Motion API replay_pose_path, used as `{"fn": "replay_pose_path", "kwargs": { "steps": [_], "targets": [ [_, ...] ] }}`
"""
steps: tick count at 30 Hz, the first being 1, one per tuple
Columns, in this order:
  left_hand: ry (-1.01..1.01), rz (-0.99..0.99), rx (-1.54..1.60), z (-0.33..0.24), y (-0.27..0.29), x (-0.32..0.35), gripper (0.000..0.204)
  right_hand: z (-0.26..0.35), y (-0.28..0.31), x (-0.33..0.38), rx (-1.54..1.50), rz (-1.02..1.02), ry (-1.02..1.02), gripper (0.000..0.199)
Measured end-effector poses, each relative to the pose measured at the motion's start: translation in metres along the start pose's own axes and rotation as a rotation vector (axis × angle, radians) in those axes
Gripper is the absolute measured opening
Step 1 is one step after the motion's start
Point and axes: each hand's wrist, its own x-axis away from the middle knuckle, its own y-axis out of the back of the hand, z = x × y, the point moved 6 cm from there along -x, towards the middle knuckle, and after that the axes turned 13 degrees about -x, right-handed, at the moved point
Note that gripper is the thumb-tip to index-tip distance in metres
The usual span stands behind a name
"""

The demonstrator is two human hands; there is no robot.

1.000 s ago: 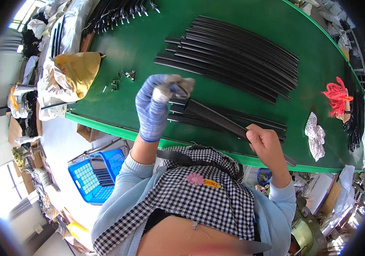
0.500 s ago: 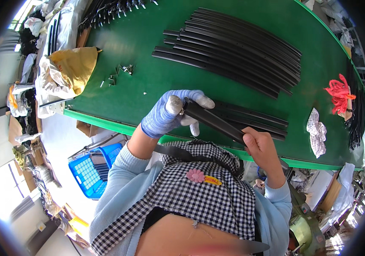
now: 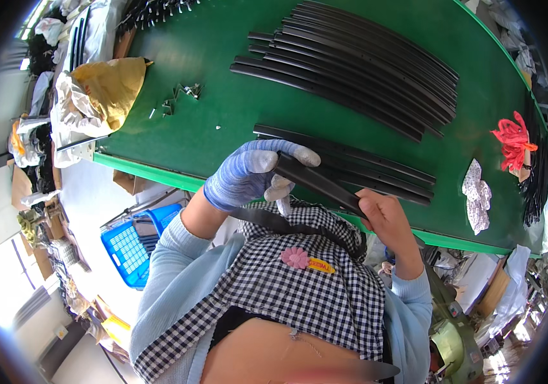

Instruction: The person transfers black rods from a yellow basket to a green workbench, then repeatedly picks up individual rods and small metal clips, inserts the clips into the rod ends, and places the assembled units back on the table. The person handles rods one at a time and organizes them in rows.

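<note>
Watching from beside the bench: one long, slim, smooth black bar [image 3: 318, 182] (metal or plastic, can't tell) is up in both hands over the near edge of the green, smooth-surfaced tabletop [image 3: 174, 144], running far left to near right.

Left hand [image 3: 242, 174], in a blue knit glove with pale fingertips, has the bar's left end. Thumb and index pinch it, other fingers curled loosely below. Glove is probably for grip or against sharp edges.

Right hand [image 3: 386, 217] is bare, fingers closed round the bar further right, thumb on top. Its right end is hidden there. Two-point hold likely stops it twisting or dipping.

Just beyond the bar: a short row of matching black bars [image 3: 376, 159]. Farther: the big stack of long black bars [image 3: 351, 70], laid parallel, presumably so they don't roll or tangle.

Small shiny metal fittings [image 3: 190, 91] sit loose at left, left hand's side, near a yellow-and-white woven sack [image 3: 120, 89]. Far right: red fabric bundle [image 3: 513, 137], white patterned cloth [image 3: 476, 192] nearer. Blue plastic mesh basket [image 3: 123, 249] below the tabletop, near left.
</note>
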Motion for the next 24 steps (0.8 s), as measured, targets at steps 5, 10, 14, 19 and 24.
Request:
{"fn": "replay_pose_path", "kwargs": {
  "steps": [5,10,14,19,24],
  "targets": [
    [0.066,-0.071,-0.307,-0.007,0.006,0.012,0.051,-0.001,-0.001,0.000,0.102,-0.029,0.050,0.042],
    [0.010,-0.126,-0.255,0.001,0.011,0.018,0.058,0.003,-0.003,-0.005,0.079,-0.015,0.014,0.040],
    [-0.130,-0.170,-0.133,0.000,0.023,0.023,0.063,0.006,-0.001,-0.019,0.095,-0.024,0.050,0.037],
    [-0.132,-0.804,-0.770,-0.019,0.098,0.065,0.044,-0.003,0.006,-0.050,0.398,-0.147,0.222,0.031],
    [-0.031,-1.723,-1.614,-0.070,0.227,0.159,0.044,-0.033,-0.010,-0.093,0.644,-0.184,0.347,0.029]
  ]
}}
